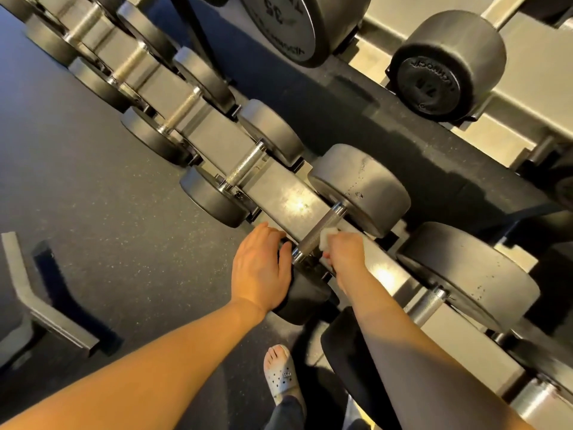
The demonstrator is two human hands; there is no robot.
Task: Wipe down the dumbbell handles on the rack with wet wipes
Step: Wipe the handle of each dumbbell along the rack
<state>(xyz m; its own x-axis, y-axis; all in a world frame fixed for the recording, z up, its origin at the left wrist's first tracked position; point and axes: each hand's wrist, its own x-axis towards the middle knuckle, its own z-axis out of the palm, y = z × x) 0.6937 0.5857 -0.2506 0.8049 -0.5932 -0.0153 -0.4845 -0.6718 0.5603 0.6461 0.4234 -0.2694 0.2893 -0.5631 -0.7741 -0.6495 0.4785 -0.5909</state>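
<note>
The rack (273,193) runs under both hands. The dumbbell (366,187) lies between them; the left hand (260,268) rests flat on its near head, the right hand (345,256) holds against the handle (313,235) a pinched wet wipe (330,240)

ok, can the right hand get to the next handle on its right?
Probably yes: that handle lies bare beside the forearm, nothing over it; the right hand only has to lift its wipe away.
</note>
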